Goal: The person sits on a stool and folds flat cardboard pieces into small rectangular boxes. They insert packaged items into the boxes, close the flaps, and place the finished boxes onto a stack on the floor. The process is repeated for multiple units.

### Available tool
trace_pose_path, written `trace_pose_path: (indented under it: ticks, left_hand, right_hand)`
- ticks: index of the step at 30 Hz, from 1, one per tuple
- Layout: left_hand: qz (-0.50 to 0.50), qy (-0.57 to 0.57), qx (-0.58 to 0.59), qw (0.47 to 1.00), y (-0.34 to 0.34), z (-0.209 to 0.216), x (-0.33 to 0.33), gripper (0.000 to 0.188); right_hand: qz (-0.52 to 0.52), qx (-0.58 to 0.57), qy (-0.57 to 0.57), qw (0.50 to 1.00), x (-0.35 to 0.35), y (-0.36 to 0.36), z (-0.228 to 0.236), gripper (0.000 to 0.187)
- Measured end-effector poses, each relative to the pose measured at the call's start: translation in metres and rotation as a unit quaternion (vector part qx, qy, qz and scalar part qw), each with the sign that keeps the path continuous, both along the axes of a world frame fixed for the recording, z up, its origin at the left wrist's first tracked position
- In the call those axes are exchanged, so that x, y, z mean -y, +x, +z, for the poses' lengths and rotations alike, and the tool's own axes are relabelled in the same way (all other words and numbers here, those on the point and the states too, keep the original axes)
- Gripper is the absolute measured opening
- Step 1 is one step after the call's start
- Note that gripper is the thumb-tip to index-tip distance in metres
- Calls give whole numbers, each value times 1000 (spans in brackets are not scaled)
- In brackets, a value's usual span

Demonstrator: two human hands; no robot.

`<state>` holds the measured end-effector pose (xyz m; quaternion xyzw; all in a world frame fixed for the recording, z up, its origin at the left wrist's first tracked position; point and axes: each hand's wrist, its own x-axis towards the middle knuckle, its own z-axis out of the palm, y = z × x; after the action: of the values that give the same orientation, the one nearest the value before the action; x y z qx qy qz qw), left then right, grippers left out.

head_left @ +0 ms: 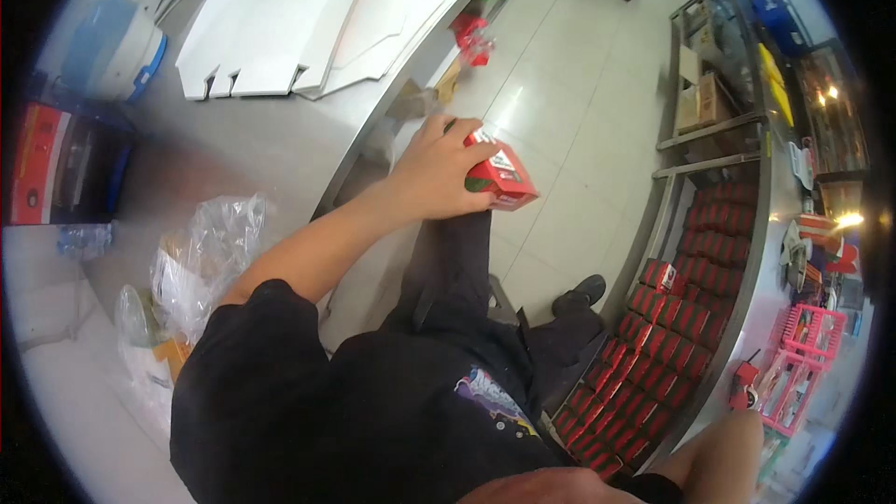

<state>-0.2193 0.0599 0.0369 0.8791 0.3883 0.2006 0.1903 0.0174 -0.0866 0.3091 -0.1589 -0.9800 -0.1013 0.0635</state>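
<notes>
My left hand (441,166) is closed around a small red carton (507,177) with a white printed label and a dark green patch. Its fingers reach over the top and the thumb presses the lower side. The carton is held up in the air over my left leg and the tiled floor, just off the edge of the steel table. Of my right arm only the bent elbow (733,443) shows at the lower right; the right hand is out of sight.
White cut boards (271,23) lie stacked on the steel table (280,145), with clear plastic bags (210,261) nearer me. On the right, rows of red and dark green cartons (667,322) fill a low shelf. A pink basket (803,364) stands above. My shoe (583,291) rests on the floor.
</notes>
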Motion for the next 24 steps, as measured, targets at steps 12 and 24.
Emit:
trace_pose_path:
  ticks: [12, 24]
  left_hand:
    - [-31, -7, 12, 999, 1, 6, 6, 64]
    - [-33, -26, -15, 999, 4, 13, 6, 66]
  right_hand:
    - [-51, 33, 15, 998, 22, -13, 3, 8]
    - [-62, 49, 5, 997, 37, -14, 12, 9]
